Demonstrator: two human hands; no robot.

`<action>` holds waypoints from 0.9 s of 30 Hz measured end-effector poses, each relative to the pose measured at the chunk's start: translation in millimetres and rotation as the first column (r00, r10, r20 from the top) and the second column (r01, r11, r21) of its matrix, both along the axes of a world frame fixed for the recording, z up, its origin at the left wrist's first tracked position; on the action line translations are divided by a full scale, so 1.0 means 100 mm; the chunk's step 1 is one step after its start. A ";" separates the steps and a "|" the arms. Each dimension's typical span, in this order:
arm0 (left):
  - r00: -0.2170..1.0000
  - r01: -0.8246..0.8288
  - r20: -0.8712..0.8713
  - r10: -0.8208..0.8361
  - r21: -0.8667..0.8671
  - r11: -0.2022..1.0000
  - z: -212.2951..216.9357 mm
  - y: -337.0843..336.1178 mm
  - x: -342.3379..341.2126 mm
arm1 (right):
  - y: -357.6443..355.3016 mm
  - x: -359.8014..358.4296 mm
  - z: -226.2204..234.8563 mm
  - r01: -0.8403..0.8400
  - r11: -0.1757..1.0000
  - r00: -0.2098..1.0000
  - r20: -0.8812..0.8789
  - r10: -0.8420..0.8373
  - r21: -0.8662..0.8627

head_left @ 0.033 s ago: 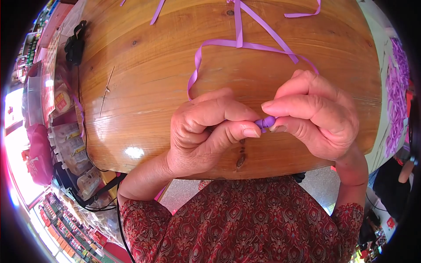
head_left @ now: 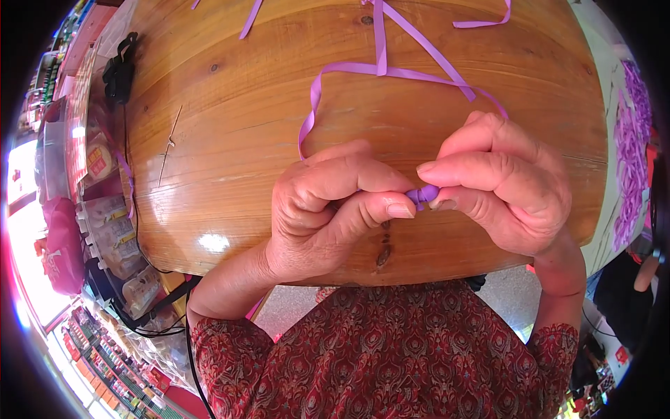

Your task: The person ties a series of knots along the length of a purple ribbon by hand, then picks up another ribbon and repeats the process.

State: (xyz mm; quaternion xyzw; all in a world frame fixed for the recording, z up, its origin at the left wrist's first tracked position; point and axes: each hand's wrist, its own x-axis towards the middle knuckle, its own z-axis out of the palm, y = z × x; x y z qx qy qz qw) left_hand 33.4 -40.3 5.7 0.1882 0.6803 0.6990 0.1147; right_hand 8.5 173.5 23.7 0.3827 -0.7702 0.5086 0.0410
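We have a small purple piece [head_left: 427, 193], its long axis running sideways and rising slightly rightward, between our left hand [head_left: 317, 206], which pinches its left end with thumb and forefinger, and our right hand [head_left: 513, 188], whose thumb meets the rounded tip, though whether it grips we cannot tell; beyond both hands curves a lilac ribbon [head_left: 352, 68]

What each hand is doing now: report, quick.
Left hand: closed, pinching a small, round-ended purple piece, material unclear.
Right hand: thumb at that piece's rounded end; grip cannot be told.
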 end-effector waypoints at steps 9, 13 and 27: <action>0.998 -0.054 0.017 0.054 0.047 0.997 -0.02 0.07 0.04 | 0.00 0.04 -0.01 0.019 1.000 0.996 -0.091 -0.017 0.017; 0.996 -0.035 -0.077 0.040 0.059 0.998 -0.04 0.07 0.03 | -0.02 0.09 0.00 0.032 0.999 0.994 -0.108 -0.033 -0.009; 0.988 0.068 -0.143 -0.063 0.026 0.997 -0.02 0.04 0.03 | -0.01 0.19 0.05 0.025 0.999 0.996 -0.089 -0.023 0.024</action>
